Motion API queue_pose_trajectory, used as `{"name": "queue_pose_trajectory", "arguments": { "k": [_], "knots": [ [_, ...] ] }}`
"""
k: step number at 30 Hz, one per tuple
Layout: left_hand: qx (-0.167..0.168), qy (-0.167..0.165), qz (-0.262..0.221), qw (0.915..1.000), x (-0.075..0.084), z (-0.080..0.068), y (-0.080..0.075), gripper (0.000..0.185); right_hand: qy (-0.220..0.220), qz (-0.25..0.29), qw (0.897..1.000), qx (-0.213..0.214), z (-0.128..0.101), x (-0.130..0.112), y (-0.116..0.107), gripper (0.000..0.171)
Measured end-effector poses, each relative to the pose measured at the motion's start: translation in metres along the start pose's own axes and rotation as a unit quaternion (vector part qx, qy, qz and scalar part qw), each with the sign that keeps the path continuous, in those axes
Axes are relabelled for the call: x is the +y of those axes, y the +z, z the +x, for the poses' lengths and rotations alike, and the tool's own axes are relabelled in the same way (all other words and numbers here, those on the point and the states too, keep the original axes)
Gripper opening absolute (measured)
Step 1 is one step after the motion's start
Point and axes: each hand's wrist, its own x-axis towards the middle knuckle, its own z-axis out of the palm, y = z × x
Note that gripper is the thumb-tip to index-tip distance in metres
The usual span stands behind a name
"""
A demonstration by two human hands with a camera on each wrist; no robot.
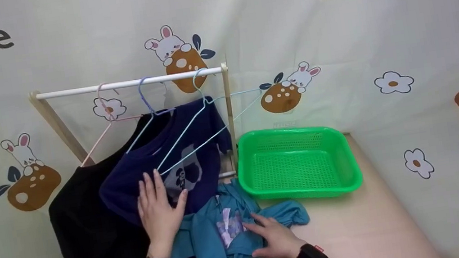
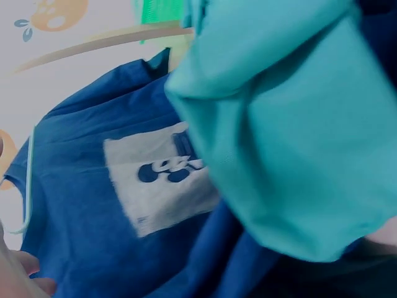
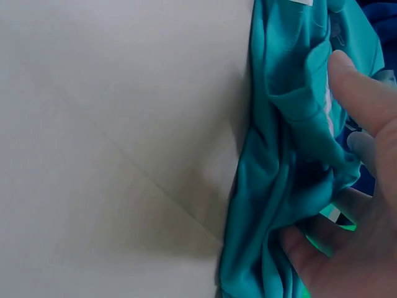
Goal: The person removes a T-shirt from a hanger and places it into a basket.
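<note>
A teal shirt with a purple printed patch lies crumpled on the table. My right hand is at its right side, fingers and thumb spread and loosely bent; in the right wrist view the fingers touch the teal folds without a clear pinch. My left hand reaches up with straight fingers, its tips by the lower left corner of a light blue hanger. Behind that hand hangs a navy shirt with a grey panda patch. Teal cloth covers much of the left wrist view.
A rack with a white rail stands at the back left. A black garment hangs there from a pink hanger, and the navy shirt from a purple one. The light blue hanger carries no garment. A green basket sits right of the rack.
</note>
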Motion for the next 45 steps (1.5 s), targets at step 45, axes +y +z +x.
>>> {"name": "queue_pose_trajectory", "arguments": {
  "k": [45],
  "knots": [
    [-0.066,-0.014,0.024,0.9975,-0.018,-0.045,0.001,0.087,0.091,0.611,0.761,0.197,0.02,-0.03,-0.096,0.031]
  ]
}}
